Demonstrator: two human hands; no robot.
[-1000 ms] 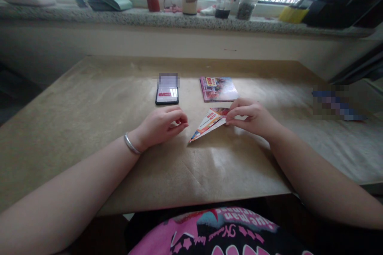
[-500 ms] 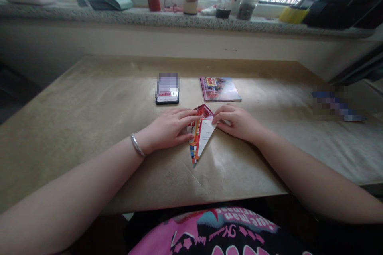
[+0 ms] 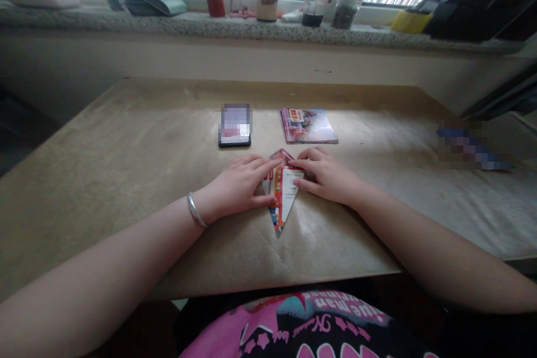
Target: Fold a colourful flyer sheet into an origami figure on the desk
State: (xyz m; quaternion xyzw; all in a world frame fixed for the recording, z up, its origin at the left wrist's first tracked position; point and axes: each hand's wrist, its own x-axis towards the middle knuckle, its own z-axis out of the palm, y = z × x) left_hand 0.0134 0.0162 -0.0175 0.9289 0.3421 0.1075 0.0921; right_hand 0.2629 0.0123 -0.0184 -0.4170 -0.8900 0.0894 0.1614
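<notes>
Filling most of what I can see from here is the bench (image 3: 126,168), running back to the wall under the window. Next biggest, the hands: the left hand (image 3: 241,185) is spread low with its thumb apart, fingers over one side of the paper; the right hand (image 3: 327,174) has fingertips and thumb on the other side, though I can't tell if it's really pinching. Then a glossy booklet (image 3: 312,126), towards the far edge. The folded paper (image 3: 288,193) sits between the hands, nearer the front edge, point facing the person. IMO the trick is letting the left hand anchor it while the right lines up the flap, then running a thumb firmly down the crease. Rush it and it'd probably go crooked. The phone (image 3: 235,126) lies left of the booklet. Smallest bit, the paper's tip (image 3: 277,230): I'd sharpen that last, gently.
</notes>
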